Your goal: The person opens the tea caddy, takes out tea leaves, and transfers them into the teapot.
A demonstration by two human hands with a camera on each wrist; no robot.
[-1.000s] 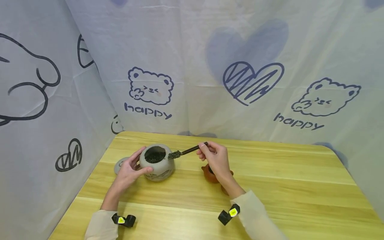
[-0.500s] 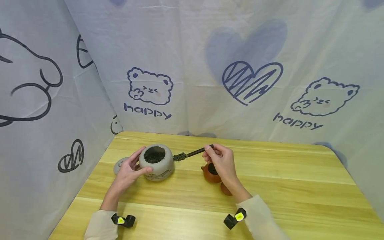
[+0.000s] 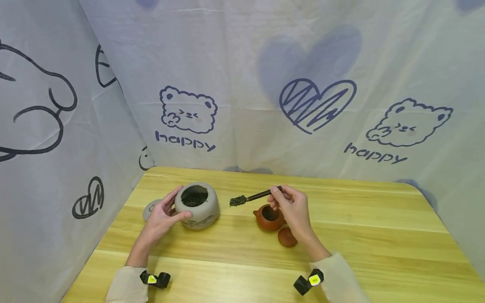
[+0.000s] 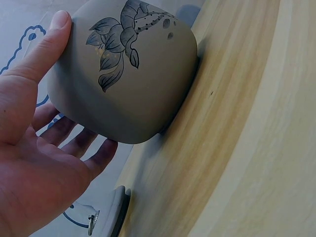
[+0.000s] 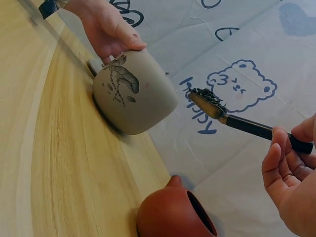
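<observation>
From here I see the left hand (image 3: 163, 218) gripping a rounded grey ceramic jar (image 3: 202, 214) at its nine o'clock, while the right hand (image 3: 297, 208) pinches a black-handled metal scoop (image 3: 261, 195), its heaped dark-green leaves (image 3: 238, 200) at ten o'clock from a reddish-brown clay teapot (image 3: 268, 225).

The jar (image 3: 204, 212) is grey, leaf-patterned — the teapot (image 3: 267, 223) reddish-brown.

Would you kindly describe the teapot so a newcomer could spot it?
In the head view, find the wooden table, then its grey jar. Right of that sits the reddish teapot; unlike the matching lid nearby, it has a spout and an open top.
</observation>
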